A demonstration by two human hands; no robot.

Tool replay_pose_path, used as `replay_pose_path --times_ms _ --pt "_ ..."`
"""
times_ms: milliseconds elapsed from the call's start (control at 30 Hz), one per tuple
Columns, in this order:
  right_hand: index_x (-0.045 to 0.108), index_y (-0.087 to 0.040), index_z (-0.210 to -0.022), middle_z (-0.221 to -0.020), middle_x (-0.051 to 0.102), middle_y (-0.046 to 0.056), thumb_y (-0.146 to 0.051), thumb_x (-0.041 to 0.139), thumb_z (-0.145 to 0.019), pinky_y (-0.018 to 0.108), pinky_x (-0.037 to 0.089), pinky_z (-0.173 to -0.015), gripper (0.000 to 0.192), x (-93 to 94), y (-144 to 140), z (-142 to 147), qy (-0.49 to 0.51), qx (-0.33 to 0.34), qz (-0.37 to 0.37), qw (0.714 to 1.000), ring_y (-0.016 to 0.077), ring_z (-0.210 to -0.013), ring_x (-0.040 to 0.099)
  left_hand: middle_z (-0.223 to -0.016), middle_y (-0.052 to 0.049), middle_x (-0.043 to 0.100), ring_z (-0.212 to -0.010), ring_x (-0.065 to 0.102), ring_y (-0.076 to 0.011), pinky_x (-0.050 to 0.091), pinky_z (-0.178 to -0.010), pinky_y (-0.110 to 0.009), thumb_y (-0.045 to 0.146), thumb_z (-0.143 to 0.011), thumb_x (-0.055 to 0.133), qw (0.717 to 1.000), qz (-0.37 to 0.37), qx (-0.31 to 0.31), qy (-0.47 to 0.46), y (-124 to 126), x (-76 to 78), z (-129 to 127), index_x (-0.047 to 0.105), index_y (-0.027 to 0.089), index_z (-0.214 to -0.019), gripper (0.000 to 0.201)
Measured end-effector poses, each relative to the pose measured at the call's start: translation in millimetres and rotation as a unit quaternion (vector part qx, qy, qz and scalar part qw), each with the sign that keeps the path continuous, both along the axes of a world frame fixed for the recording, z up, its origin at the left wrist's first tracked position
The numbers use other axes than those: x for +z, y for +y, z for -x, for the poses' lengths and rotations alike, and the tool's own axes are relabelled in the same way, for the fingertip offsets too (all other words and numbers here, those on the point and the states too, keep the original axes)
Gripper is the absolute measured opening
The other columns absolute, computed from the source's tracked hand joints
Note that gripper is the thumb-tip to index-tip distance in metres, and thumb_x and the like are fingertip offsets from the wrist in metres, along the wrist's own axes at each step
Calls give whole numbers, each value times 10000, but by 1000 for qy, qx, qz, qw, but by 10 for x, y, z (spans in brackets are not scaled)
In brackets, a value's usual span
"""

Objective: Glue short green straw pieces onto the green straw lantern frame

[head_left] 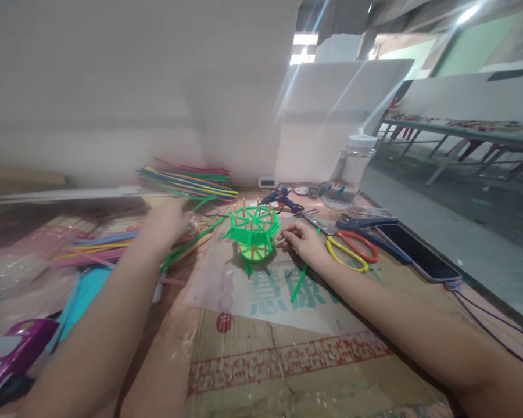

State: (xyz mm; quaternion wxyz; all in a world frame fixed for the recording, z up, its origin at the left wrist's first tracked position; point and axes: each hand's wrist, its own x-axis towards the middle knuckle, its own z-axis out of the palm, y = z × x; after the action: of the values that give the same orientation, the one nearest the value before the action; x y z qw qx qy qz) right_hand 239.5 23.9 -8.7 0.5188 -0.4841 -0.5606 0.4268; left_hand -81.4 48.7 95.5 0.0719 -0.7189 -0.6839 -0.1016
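A small green woven basket (253,233) with upright wooden sticks stands on flattened cardboard (287,354) in the middle. My right hand (301,238) rests just to its right, fingers pinched at the basket's rim; whether it holds a strand is unclear. A loose green straw (300,281) lies below that hand. My left hand (168,222) reaches left of the basket, over long green straws (187,247), its fingers closed around something small that I cannot make out.
A bundle of coloured straws (192,180) lies at the back, more at left (100,247). A blue glue gun (283,200), clear bottle (351,171), scissors with yellow and red handles (353,247) and a phone (418,252) sit to the right. A purple object (13,348) is at lower left.
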Motion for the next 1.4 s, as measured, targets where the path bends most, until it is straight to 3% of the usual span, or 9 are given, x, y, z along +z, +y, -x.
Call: replay_pose_path --times_ms 100,233,367,467,633,867,1100,1233,1400 --pt "560 -214 -757 -730 737 14 -450 760 -709 255 522 -521 313 -3 -5 0 6 -6 4 1000 129 -541 627 -1225 -107 738 -1103 684 -319 517 -944 -377 473 -907 452 992 29 -65 -100 -22 -27 -142 708 191 -1227 498" --pt "551 -220 -731 -741 735 17 -455 797 -696 279 544 -562 342 29 -26 6 10 -4 1 1000 148 -585 645 -1174 -59 757 -1058 696 -285 537 -936 -356 616 -897 482 939 116 -182 -267 -66 -43 -305 745 228 -1137 527" --pt "621 -215 -754 -640 693 8 -511 727 -758 289 536 -529 314 55 -57 27 17 32 27 999 164 -552 642 -1202 -90 732 -1063 694 -271 568 -887 -359 751 -878 449 873 169 -214 -404 -92 -87 -407 702 215 -1223 686" --pt "654 -215 -799 -677 714 18 -508 708 -745 320 577 -597 303 65 -109 44 35 61 40 997 192 -621 697 -1264 -123 700 -1095 677 -284 566 -905 -383 838 -821 447 851 183 -217 -441 -119 -98 -462 673 199 -1271 813" --pt "707 -213 -840 -817 767 36 -416 718 -734 367 598 -740 229 61 -182 54 55 120 46 990 219 -759 738 -1310 -118 676 -1118 673 -291 558 -949 -418 838 -814 475 836 195 -218 -465 -187 -67 -500 635 240 -1307 791" --pt "766 -230 -863 -943 793 43 -349 649 -801 389 566 -875 179 51 -130 36 -33 71 -51 996 244 -904 731 -1438 -81 599 -1275 591 -299 503 -1067 -452 737 -899 473 834 193 -253 -451 -261 9 -441 642 269 -1280 626" --pt "721 -217 -862 -787 762 27 -384 674 -805 362 594 -770 182 37 -135 18 7 46 0 999 209 -746 729 -1493 -94 550 -1285 579 -315 506 -1053 -457 753 -896 456 843 189 -246 -439 -217 -49 -462 595 272 -1381 697" --pt "678 -217 -828 -757 735 18 -387 680 -786 340 607 -706 175 19 -105 24 26 55 28 998 186 -682 711 -1504 -76 543 -1336 539 -308 525 -1020 -429 748 -913 417 824 199 -272 -456 -194 -100 -567 534 316 -1446 696" --pt "643 -214 -818 -787 710 16 -417 698 -742 321 605 -647 224 -11 6 26 58 30 24 998 166 -648 686 -1503 -57 546 -1326 543 -279 505 -1032 -384 655 -946 432 848 163 -269 -426 -195 -113 -648 557 293 -1415 606"
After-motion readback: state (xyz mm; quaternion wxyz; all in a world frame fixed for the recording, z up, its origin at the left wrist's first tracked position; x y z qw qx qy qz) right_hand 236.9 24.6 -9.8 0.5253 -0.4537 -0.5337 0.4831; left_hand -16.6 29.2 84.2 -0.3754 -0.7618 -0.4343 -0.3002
